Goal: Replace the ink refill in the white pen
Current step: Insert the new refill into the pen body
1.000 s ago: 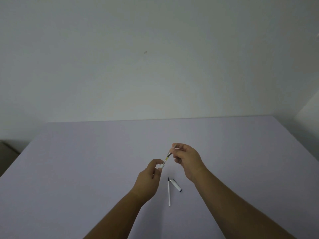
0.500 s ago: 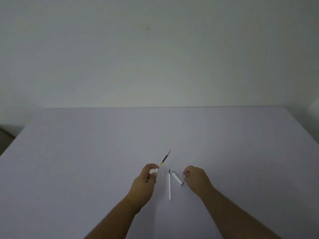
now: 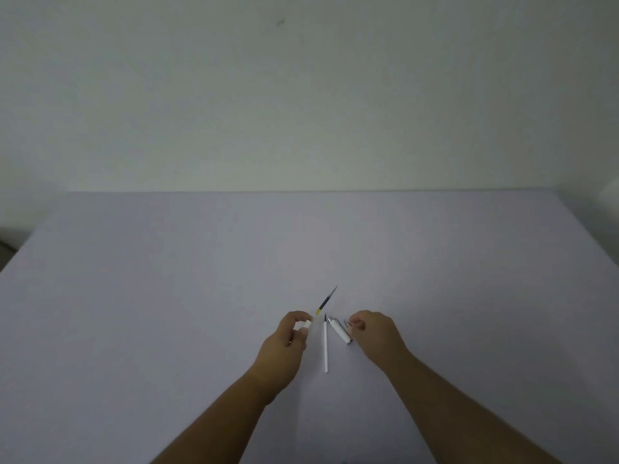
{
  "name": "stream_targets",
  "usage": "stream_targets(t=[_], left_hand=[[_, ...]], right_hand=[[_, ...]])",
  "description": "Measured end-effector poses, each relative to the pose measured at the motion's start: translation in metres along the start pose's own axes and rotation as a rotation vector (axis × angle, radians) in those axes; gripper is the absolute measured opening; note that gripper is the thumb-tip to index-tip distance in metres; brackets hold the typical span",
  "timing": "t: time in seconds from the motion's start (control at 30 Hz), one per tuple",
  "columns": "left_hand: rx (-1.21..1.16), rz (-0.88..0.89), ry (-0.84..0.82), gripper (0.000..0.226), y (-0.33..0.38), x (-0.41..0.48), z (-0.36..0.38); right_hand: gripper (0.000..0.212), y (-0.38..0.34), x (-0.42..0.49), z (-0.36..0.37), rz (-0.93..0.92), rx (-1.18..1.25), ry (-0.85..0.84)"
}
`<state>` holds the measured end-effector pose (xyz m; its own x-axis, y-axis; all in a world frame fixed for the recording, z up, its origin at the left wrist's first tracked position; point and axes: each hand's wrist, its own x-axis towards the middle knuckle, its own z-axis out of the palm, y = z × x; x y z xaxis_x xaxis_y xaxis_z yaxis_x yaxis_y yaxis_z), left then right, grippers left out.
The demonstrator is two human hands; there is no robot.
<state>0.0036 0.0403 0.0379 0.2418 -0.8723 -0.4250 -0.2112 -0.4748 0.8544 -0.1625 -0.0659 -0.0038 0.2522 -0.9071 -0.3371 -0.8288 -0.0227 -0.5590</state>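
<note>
The left hand (image 3: 284, 346) grips the white pen barrel (image 3: 306, 324) between thumb and fingers, with the ink refill (image 3: 325, 300) sticking out of it toward the upper right, dark near its tip. Right of centre, the right hand (image 3: 375, 333) pinches a small metal piece (image 3: 346, 323) just above the pale tabletop (image 3: 134, 296). Between the hands lie a thin white refill (image 3: 326, 346) and a white pen section (image 3: 340, 330), close together.

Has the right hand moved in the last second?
Yes. The right hand came down from the refill tip held by the left hand to the table, beside the white cap lying there.
</note>
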Motion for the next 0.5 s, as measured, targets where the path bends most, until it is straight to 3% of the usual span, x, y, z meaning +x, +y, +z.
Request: stream_targets(t=[0.1, 0.2, 0.3, 0.4, 0.5], left_hand=[[0.002, -0.006, -0.006, 0.022, -0.001, 0.0, 0.002], [-0.003, -0.009, -0.007, 0.022, -0.001, 0.0, 0.004], [-0.019, -0.006, -0.011, 0.021, 0.003, 0.001, 0.009], [-0.004, 0.005, -0.027, 0.021, 0.007, 0.002, 0.015], [0.018, 0.007, -0.033, 0.021, 0.009, 0.002, 0.018]], right_hand=[[0.027, 0.001, -0.001, -0.002, 0.001, 0.027, 0.01], [0.023, -0.002, -0.004, -0.01, 0.042, 0.262, 0.064], [0.015, -0.017, -0.008, -0.022, 0.102, 0.766, -0.119], [0.018, -0.031, -0.011, -0.026, 0.065, 0.959, -0.322], [0.017, -0.038, -0.008, -0.029, 0.092, 1.053, -0.232]])
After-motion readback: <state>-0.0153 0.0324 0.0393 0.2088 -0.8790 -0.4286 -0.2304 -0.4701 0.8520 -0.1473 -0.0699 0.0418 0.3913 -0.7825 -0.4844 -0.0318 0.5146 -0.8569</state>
